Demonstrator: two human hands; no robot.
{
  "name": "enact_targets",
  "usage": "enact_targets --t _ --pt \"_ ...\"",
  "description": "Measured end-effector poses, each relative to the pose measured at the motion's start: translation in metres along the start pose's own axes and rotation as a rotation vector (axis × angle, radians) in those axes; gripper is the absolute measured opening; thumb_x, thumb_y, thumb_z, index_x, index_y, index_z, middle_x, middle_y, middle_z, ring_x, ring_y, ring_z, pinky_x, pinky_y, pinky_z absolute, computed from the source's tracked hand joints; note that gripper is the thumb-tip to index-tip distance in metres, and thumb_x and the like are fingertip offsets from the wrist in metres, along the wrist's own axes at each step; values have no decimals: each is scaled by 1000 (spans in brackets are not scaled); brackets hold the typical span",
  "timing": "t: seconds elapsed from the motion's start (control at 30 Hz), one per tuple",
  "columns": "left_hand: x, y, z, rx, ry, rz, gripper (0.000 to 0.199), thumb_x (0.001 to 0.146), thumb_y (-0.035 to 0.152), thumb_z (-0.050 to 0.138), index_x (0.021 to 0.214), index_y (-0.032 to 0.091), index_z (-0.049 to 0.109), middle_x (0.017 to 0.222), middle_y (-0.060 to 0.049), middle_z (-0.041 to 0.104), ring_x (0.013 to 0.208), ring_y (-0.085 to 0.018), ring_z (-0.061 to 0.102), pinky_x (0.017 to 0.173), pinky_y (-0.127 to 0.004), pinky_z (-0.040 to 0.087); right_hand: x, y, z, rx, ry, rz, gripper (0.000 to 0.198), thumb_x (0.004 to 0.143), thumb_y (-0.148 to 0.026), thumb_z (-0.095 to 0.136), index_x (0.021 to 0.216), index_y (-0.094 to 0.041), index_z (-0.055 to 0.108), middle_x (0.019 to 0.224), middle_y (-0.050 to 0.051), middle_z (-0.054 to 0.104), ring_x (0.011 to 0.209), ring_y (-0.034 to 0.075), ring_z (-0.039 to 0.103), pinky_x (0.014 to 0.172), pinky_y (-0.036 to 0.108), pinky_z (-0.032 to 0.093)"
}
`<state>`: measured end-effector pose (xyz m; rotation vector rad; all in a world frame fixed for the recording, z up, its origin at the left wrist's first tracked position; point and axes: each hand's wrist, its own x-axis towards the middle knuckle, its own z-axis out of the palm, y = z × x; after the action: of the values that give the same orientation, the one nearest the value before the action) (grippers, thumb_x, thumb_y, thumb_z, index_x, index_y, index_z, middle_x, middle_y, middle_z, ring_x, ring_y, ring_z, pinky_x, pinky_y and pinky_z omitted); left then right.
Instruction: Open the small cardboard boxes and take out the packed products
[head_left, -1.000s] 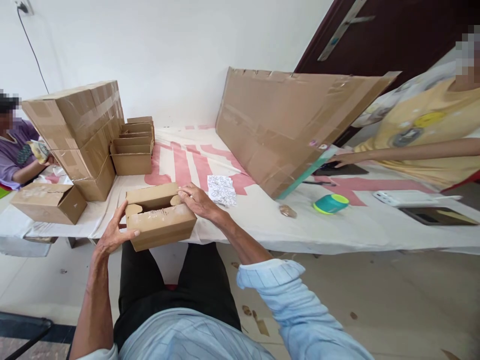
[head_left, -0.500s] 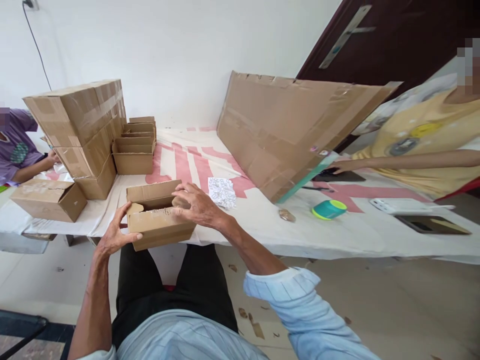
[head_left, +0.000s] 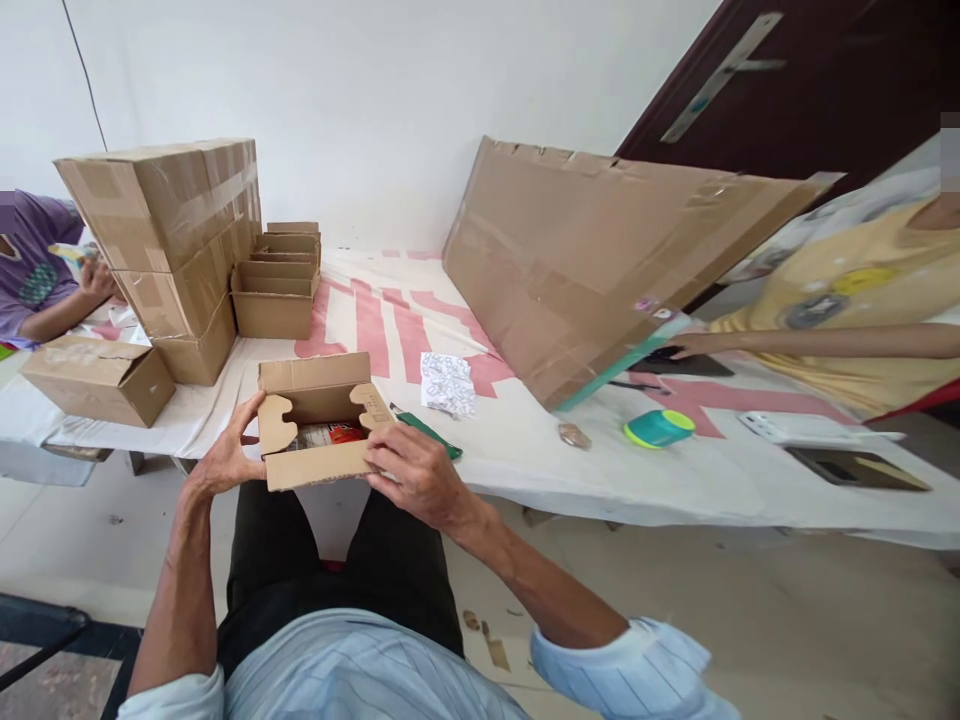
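Observation:
A small cardboard box (head_left: 319, 470) stands at the table's front edge with its flaps up and its top open. Something with a red and printed surface (head_left: 343, 433) lies inside it; its kind is unclear. My left hand (head_left: 229, 450) grips the box's left side, thumb at the front corner and fingers along the side. At the right front corner, my right hand (head_left: 416, 470) pinches the edge of the front flap. Just behind that hand lies a green-handled tool (head_left: 427, 433), partly hidden by the box and fingers. A crumpled patterned paper (head_left: 448, 385) lies beyond it.
Taped boxes (head_left: 169, 215) are stacked at left, beside open boxes (head_left: 276, 300) and a single box (head_left: 97, 380). A large cardboard sheet (head_left: 585, 260) leans at centre right. A teal speaker-like object (head_left: 660, 428) sits right. Co-workers' arms (head_left: 825, 343) reach in from both sides.
The box's front flap has folded outward, showing the inside and the side flaps. My right hand has moved from the top to the front corner. The green-handled tool has come into view.

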<state>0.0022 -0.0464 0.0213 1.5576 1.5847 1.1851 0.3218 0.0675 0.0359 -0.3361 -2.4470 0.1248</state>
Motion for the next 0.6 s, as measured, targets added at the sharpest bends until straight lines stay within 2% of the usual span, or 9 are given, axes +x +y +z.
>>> enact_targets --t 0.07,0.13,0.2,0.3,0.37,0.4,0.47,0.6 --pt "-2 -1 -4 -38 -34 -7 121 68 43 94 170 34 29 176 -14 30 160 -45 33 117 -59 51 -9 -3 5 13 18 -10 10 100 -30 68 93 -24 72 103 11 74 94 28 67 86 45 58" --pt "-3 0 -8 -118 -74 -10 115 70 46 90 169 35 32 177 -12 30 160 -46 33 118 -60 50 -13 -5 8 60 39 13 14 99 -38 70 97 -24 73 106 12 74 95 29 67 86 48 58" --pt "-5 3 -9 -205 -90 -7 106 74 51 86 167 34 39 176 -10 33 160 -47 32 116 -59 52 -10 -5 9 126 59 59 15 102 -35 64 95 -26 73 103 10 74 95 28 68 87 47 58" --pt "-5 6 -4 -273 -38 -24 98 79 57 82 164 29 44 172 -12 42 160 -47 32 111 -55 56 1 -4 10 166 96 149 18 104 -28 58 93 -26 71 101 9 72 98 26 69 90 44 58" --pt "-4 8 5 -256 34 -55 101 78 59 85 164 26 43 169 -16 45 158 -46 37 110 -54 57 11 -2 10 130 96 234 11 102 -28 61 99 -25 71 105 10 72 103 27 68 92 44 58" --pt "-4 8 9 -237 68 -71 104 76 58 87 163 25 41 168 -17 46 156 -46 40 109 -54 57 17 0 10 94 84 290 8 100 -30 64 103 -25 70 107 10 71 104 29 68 92 44 57" --pt "-4 10 16 -186 122 -102 109 71 55 92 161 24 40 166 -19 47 155 -45 43 108 -54 57 28 3 8 -1 28 422 19 95 -36 71 109 -24 68 110 11 70 105 30 67 87 43 57" --pt "-2 21 20 -47 169 -146 103 68 47 94 155 22 44 160 -20 52 154 -44 43 107 -53 56 48 5 2 -171 -149 650 37 86 -39 76 118 -21 67 118 10 67 104 29 66 76 37 52"
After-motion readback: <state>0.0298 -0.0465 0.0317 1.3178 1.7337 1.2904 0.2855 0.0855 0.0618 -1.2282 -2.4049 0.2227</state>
